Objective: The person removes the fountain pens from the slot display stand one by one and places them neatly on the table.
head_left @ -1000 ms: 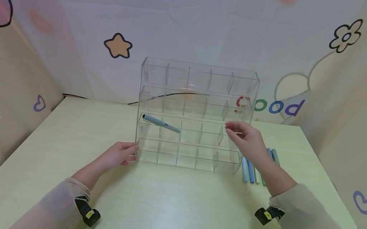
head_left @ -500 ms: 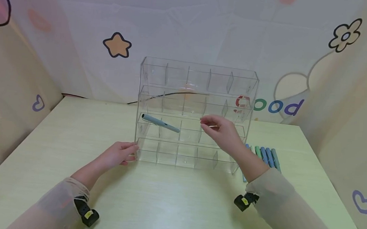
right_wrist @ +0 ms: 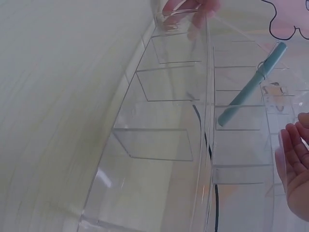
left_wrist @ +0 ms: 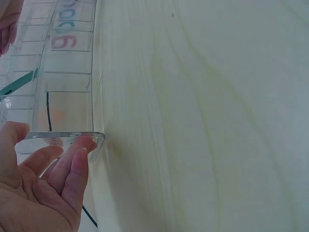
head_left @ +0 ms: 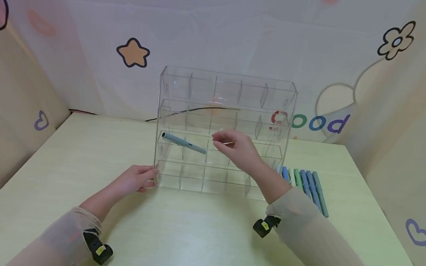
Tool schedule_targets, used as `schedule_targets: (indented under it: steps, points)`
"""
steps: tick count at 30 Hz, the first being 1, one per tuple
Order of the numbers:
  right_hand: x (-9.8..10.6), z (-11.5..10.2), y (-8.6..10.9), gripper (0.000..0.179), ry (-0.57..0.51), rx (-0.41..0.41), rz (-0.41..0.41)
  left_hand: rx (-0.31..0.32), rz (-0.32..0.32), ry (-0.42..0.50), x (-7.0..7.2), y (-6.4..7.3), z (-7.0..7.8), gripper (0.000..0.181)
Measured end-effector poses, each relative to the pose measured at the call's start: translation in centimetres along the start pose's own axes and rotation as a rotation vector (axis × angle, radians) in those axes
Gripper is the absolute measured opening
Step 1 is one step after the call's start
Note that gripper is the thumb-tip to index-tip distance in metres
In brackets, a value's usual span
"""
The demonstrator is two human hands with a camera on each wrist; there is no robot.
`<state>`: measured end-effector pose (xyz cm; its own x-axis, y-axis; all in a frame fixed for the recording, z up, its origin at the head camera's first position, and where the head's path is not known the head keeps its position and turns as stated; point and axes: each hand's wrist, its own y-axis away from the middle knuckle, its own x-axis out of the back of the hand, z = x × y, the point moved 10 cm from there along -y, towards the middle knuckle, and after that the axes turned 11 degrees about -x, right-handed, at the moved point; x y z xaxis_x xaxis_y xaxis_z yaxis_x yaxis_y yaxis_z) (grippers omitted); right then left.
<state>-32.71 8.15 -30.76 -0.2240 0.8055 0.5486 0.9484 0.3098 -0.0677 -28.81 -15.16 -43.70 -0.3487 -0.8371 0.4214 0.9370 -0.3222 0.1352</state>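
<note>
A clear acrylic organizer [head_left: 217,173] with tiers of small compartments stands upright on the table. My left hand [head_left: 135,181] holds its lower left side, thumb at the front edge and fingertips against the outside of the side panel, as the left wrist view shows. A grey-blue capped pen [head_left: 184,143] lies slanted across the left compartments of the second tier from the bottom, one end raised at the left. Just right of the pen's lower end, my right hand [head_left: 238,149] hovers in front of the organizer, fingers loosely bent and holding nothing.
Several blue and green pens [head_left: 309,184] lie side by side on the table [head_left: 189,239], right of the organizer and partly behind the right forearm. Behind the table hangs a printed cloth [head_left: 91,56] with a star and lettering.
My right hand has moved left across the front of the organizer, from its right side to near the pen, uncovering more of the pens at the right. My left hand stays put.
</note>
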Motion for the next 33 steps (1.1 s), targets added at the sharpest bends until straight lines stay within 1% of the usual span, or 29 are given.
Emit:
schedule_targets:
  steps: [8, 12, 15, 18, 20, 25, 33]
  points:
    - [-2.3, -0.7, -1.5, 0.027, 0.017, 0.001, -0.051, -0.022, -0.005, 0.008, -0.2, -0.1, 0.2, 0.054]
    - [-3.3, -0.9, -2.2, 0.028, 0.027, -0.020, -0.069, -0.033, -0.006, 0.006, -0.3, -0.2, 0.4, 0.054]
    - [-4.0, -1.3, -2.5, 0.030, 0.027, -0.026, -0.084, -0.029, -0.004, 0.005, -0.4, -0.2, 0.4, 0.053]
    - [-4.8, -2.0, -2.7, 0.032, 0.036, -0.013, -0.100, -0.020, -0.004, -0.001, -0.3, -0.2, 0.3, 0.053]
    - [-5.4, -2.4, -2.8, 0.033, 0.067, 0.001, -0.110, -0.013, -0.004, 0.000, -0.3, -0.1, 0.3, 0.053]
    - [-6.5, -2.7, -2.9, 0.033, 0.191, 0.012, -0.114, -0.019, -0.017, 0.008, -0.4, 0.0, 0.5, 0.055]
    - [-7.1, -3.1, -3.0, 0.028, 0.294, 0.034, -0.088, -0.018, -0.019, 0.014, -0.3, 0.1, 0.3, 0.056]
